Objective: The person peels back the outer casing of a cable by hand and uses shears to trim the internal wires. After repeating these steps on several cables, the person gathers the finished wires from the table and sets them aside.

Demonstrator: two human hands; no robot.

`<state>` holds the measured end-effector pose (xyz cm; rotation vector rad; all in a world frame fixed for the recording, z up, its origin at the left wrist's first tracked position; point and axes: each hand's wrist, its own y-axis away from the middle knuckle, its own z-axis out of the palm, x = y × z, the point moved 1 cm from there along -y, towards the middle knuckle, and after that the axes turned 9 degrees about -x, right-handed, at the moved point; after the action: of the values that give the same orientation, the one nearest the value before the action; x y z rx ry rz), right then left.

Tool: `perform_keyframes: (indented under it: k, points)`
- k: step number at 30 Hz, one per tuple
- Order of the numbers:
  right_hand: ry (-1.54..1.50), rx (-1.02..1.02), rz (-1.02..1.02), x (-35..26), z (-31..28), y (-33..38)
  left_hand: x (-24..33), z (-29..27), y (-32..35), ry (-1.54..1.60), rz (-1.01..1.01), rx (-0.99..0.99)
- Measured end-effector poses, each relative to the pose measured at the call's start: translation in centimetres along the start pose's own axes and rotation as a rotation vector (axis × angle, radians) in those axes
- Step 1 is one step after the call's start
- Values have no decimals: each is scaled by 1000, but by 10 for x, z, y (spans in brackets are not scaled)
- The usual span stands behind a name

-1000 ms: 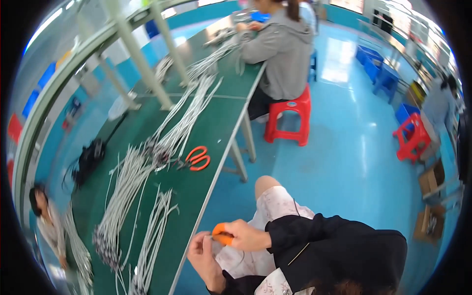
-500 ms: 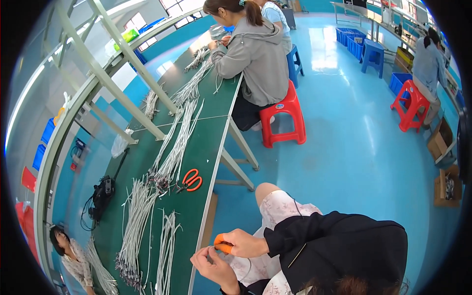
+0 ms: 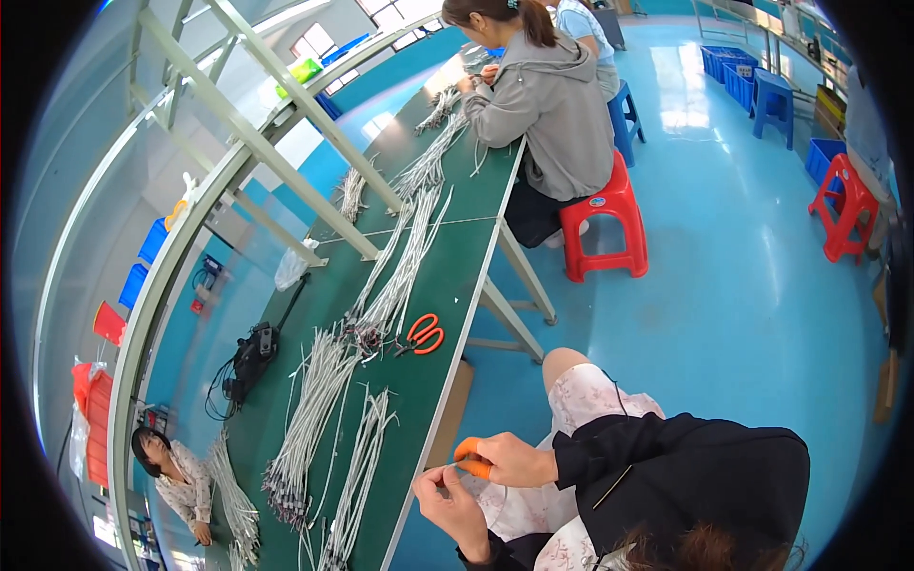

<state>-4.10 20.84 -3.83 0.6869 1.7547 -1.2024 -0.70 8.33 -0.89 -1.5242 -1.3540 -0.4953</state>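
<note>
1. White cables (image 3: 319,419) are spread along the green table (image 3: 419,381).
2. Just beside the table's right edge, the left hand (image 3: 452,512) is held, fingertips narrowed; their contents can't be told.
3. Farther from the table, an orange-handled tool (image 3: 478,470) is gripped by the right hand (image 3: 516,460), nose pointed leftward at those fingertips.

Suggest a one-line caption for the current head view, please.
Beside a green table bearing pale cables, the right hand grips an orange-handled tool close to the left hand.
</note>
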Motion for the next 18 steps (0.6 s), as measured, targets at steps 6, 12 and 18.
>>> perform_keyframes:
  k: [6,12,18]
  points:
    - [-212,-114,249,-11,-6,-4,7,3,2,-408,181,41]
    - [-185,30,223,-6,1,-7,9,19,1,-461,251,112]
    - [-256,182,221,0,3,-7,5,25,15,-383,238,14]
